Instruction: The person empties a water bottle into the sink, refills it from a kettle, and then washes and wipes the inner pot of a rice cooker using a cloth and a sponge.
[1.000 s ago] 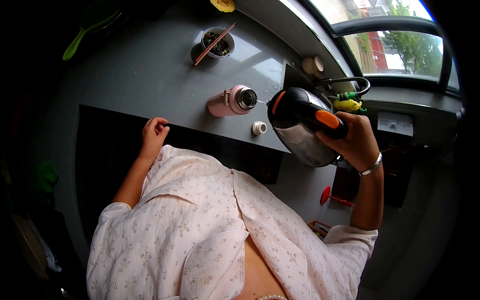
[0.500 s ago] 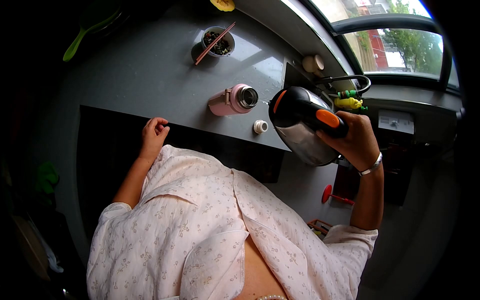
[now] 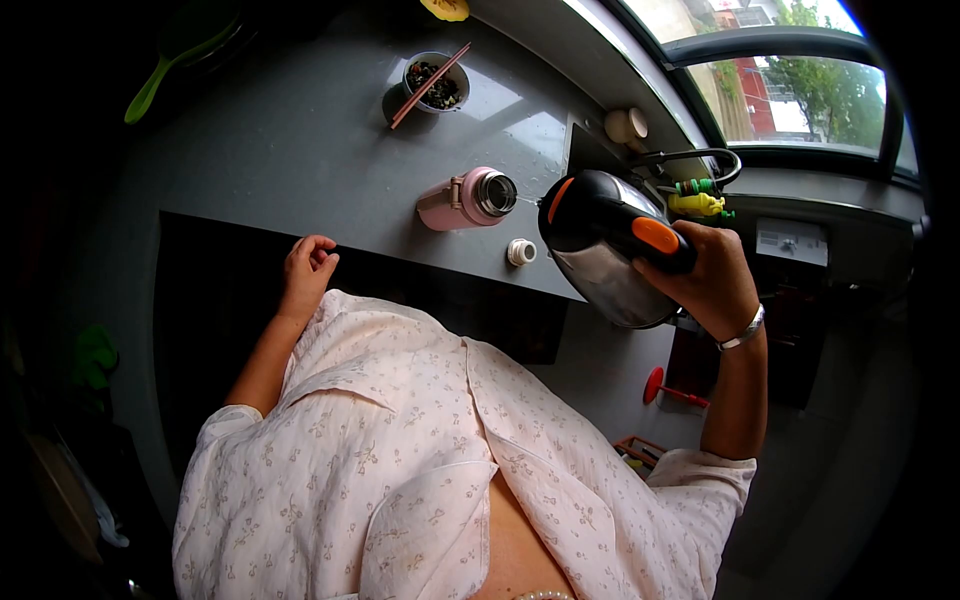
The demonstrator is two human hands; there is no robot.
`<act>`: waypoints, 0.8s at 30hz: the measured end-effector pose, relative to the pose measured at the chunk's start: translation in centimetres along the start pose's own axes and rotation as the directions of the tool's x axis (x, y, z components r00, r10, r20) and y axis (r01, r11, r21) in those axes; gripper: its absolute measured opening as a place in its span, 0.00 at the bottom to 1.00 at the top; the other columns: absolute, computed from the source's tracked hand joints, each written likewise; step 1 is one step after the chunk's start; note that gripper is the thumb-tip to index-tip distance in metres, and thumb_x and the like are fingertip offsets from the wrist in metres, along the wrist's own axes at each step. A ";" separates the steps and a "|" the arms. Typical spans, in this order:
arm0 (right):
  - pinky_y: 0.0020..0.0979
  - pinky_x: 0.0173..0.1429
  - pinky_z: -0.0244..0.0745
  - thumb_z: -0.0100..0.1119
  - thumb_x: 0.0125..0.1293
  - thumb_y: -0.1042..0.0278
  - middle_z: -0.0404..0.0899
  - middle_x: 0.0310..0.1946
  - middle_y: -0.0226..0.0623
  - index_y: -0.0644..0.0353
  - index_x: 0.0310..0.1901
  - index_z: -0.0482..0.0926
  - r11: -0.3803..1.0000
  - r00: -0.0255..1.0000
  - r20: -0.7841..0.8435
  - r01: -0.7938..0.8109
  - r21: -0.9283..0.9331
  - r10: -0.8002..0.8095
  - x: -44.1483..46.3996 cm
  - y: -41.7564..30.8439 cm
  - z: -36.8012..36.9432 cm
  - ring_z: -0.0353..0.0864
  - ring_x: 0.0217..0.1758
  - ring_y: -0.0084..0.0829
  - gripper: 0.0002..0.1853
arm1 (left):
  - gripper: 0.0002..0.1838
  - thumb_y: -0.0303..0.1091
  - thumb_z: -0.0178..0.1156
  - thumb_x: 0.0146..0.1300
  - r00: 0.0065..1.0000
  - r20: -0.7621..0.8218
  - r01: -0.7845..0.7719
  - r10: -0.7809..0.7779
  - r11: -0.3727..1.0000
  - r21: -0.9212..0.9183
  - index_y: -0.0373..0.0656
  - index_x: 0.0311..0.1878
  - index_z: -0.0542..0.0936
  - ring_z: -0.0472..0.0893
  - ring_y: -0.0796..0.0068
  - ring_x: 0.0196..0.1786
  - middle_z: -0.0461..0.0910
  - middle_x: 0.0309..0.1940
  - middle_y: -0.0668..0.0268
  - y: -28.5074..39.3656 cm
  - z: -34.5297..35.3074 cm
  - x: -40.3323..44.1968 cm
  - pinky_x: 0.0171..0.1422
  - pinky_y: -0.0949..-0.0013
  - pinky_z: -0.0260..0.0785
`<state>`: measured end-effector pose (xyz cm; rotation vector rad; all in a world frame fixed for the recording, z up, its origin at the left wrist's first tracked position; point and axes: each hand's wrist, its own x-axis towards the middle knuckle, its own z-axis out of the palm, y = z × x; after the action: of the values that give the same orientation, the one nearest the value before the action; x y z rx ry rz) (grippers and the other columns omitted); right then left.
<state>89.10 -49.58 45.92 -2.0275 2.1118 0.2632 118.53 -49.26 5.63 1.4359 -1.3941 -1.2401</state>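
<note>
My right hand [image 3: 708, 280] grips the handle of a black and silver kettle [image 3: 605, 265] with an orange button. The kettle is tilted, and a thin stream of water runs from its spout to the mouth of an open pink thermos [image 3: 455, 203] on the grey counter [image 3: 290, 150]. Beside the thermos lies a small white stopper [image 3: 520, 252]. My left hand [image 3: 308, 268] rests by the counter's front, over the edge of a black panel [image 3: 220, 290], its fingers loosely curled and apart, holding nothing.
A bowl of dark food [image 3: 440, 88] with chopsticks [image 3: 430, 87] across it stands farther back. A yellow piece [image 3: 446, 9] lies near the window ledge. At the right are a faucet [image 3: 725, 160] and a yellow bottle [image 3: 697, 206]. A green-handled pan [image 3: 150, 92] is upper left.
The kettle has shifted very slightly, and the stream from its spout still reaches the thermos. My left hand has not moved.
</note>
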 end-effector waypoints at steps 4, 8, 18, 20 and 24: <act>0.27 0.27 0.72 0.71 0.50 0.64 0.77 0.17 0.41 0.66 0.34 0.83 1.000 1.000 -0.002 -0.018 0.009 0.018 -0.1 0.0 0.0 0.75 0.17 0.26 0.15 | 0.09 0.24 0.64 0.55 1.000 0.012 0.013 -0.013 1.000 0.000 0.39 0.40 0.79 0.70 0.82 0.29 0.74 0.29 0.70 0.1 -0.1 0.1 0.34 0.78 0.66; 0.27 0.27 0.71 0.71 0.49 0.64 0.77 0.17 0.40 0.66 0.33 0.82 0.999 0.998 -0.059 -0.007 0.044 0.010 -0.7 0.3 0.4 0.74 0.17 0.26 0.14 | 0.09 0.24 0.64 0.55 0.999 0.037 0.022 -0.023 1.000 0.008 0.39 0.40 0.79 0.69 0.82 0.29 0.74 0.29 0.71 0.0 -0.2 0.2 0.34 0.78 0.66; 0.22 0.21 0.64 0.72 0.49 0.64 0.73 0.14 0.30 0.67 0.33 0.81 0.892 0.947 -0.235 -0.097 0.442 0.220 -5.3 3.8 4.9 0.70 0.15 0.19 0.15 | 0.08 0.24 0.64 0.55 0.994 0.102 0.031 -0.036 0.998 0.047 0.40 0.39 0.79 0.69 0.82 0.29 0.74 0.29 0.71 1.2 0.3 0.0 0.34 0.78 0.66; 0.18 0.18 0.59 0.71 0.50 0.67 0.72 0.14 0.26 0.66 0.33 0.80 0.785 0.923 -0.223 -0.120 0.608 0.313 -6.4 4.4 6.1 0.68 0.13 0.15 0.13 | 0.08 0.24 0.63 0.54 0.995 0.098 0.005 -0.010 0.998 0.055 0.40 0.39 0.79 0.71 0.80 0.28 0.74 0.30 0.69 1.6 0.6 -0.4 0.34 0.76 0.67; 0.19 0.18 0.58 0.68 0.50 0.73 0.71 0.14 0.27 0.67 0.33 0.78 0.612 0.920 -0.217 -0.030 0.790 0.326 -8.2 5.9 7.2 0.67 0.13 0.16 0.11 | 0.07 0.24 0.63 0.53 0.998 0.042 -0.045 0.045 0.999 -0.017 0.39 0.37 0.80 0.71 0.81 0.30 0.73 0.29 0.70 0.8 1.5 -1.8 0.35 0.76 0.67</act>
<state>83.70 -39.47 41.08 -1.3728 2.0538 -0.9148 116.99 -47.43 6.31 1.3674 -1.4339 -1.2564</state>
